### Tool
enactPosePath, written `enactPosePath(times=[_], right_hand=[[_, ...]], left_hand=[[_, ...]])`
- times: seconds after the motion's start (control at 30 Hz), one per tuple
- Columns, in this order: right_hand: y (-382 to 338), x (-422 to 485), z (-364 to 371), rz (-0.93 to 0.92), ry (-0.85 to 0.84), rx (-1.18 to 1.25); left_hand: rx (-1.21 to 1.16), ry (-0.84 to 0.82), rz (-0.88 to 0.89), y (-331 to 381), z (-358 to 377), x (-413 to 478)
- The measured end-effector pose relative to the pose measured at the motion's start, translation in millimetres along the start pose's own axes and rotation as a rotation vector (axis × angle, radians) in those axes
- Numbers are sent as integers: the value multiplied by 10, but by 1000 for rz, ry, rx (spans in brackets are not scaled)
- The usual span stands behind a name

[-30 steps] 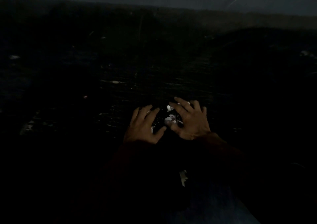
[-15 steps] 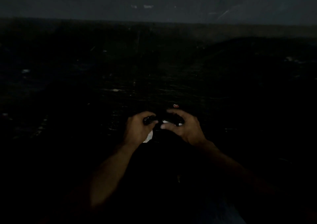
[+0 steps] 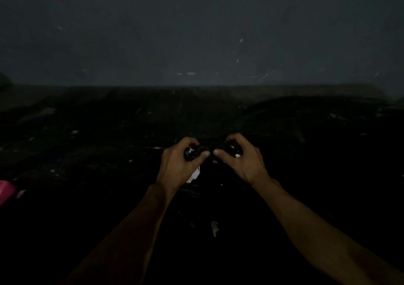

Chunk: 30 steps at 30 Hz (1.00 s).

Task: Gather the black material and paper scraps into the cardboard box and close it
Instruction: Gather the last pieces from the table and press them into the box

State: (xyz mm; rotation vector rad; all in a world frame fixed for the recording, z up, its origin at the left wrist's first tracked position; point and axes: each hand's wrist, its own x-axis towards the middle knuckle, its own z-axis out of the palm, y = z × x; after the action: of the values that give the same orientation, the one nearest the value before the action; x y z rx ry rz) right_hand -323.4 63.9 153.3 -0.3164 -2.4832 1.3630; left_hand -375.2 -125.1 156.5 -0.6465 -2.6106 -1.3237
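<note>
Your left hand (image 3: 178, 166) and right hand (image 3: 242, 160) each had fingers (image 3: 235, 139) clenched around black material (image 3: 192, 152) mixed with white paper scraps (image 3: 194, 175), thumbs nearly touching.

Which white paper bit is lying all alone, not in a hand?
The small white paper scrap lying between the forearms; the other white bits are clutched in the left hand and right hand.

No readable text anywhere, no labels, no brand marks, no numbers, no signs, scene too dark to make out any lettering on the scraps, the wall or the floor
</note>
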Motion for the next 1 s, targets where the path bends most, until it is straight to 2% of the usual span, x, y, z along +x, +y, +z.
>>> enactPosePath(times=[0.17, 0.33, 0.63, 0.8, 1.0], right_hand=[[-251, -270, -398, -165, 72, -4], [-440, -640, -850, -202, 168, 1], [-589, -1803, -1685, -147, 431, -143], [-578, -2474, -2165, -61, 566, -229], [-452, -3012, -2866, -47, 733, -304]], left_hand=[[42, 84, 182, 496, -95, -174], [-17, 110, 296, 974, -93, -330], [-169, -22, 561, 1882, 137, -867], [-244, -82, 630, 2379, 421, -1283], [-338, -122, 670, 3143, 833, -1642]])
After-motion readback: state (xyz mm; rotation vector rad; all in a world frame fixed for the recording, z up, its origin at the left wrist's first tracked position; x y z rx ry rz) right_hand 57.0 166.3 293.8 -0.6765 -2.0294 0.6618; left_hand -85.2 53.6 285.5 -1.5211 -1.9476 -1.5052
